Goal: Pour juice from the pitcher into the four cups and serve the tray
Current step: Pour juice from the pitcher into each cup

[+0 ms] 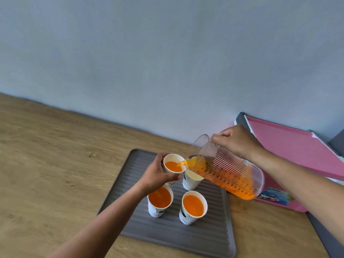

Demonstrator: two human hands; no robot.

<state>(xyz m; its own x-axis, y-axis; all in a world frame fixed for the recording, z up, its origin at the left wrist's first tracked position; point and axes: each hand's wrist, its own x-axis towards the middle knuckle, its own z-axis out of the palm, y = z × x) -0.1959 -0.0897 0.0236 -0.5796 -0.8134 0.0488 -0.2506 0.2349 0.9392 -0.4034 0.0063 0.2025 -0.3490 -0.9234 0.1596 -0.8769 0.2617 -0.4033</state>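
Right hand (pixel 236 141) curled tight round clear ribbed plastic pitcher (pixel 229 172), tilted, orange juice (pixel 181 162) streaming into white paper cup (pixel 174 163) gripped by left hand (pixel 158 175), over grey ridged tray (pixel 186 237), two full cups (pixel 160 200) (pixel 193 206) nearer, empty cup (pixel 190 182) beside.

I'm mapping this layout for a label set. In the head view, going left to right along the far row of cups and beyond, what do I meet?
left hand → cup being filled → empty cup → pitcher → pink box
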